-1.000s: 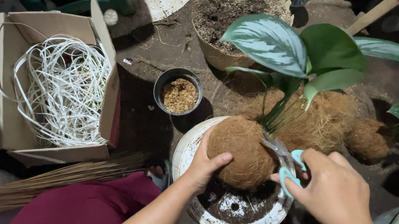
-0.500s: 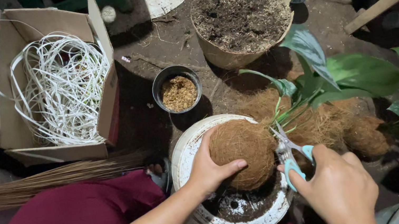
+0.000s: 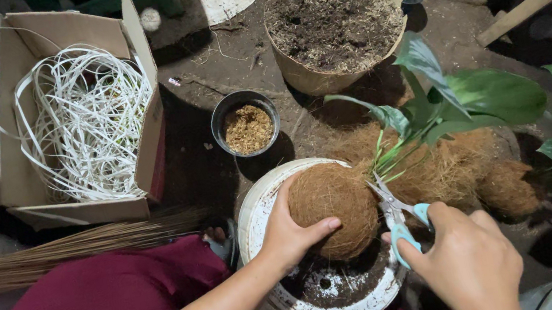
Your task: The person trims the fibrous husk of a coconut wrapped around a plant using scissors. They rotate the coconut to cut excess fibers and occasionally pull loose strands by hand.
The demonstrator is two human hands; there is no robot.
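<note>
Coconut-fibre root ball [image 3: 332, 209] rests over a white basin [image 3: 255, 210], left hand [image 3: 288, 234] cupped around it. Right hand [image 3: 470, 264] grips teal-handled scissors [image 3: 396, 213], blades open at the plant stems [image 3: 394, 155].

Outdoor potting spot, soil tub [image 3: 335, 24], dirt ground [image 3: 217, 61]

Rough fibrous coir ball [image 3: 334, 206], glossy leaves [image 3: 495, 95]

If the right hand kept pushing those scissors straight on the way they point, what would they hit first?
Probably the coir-wrapped ball where the plant's stems come out. The right hand aims the scissors up and left, their tips already at the ball's edge; whether they touch is unclear.
</note>
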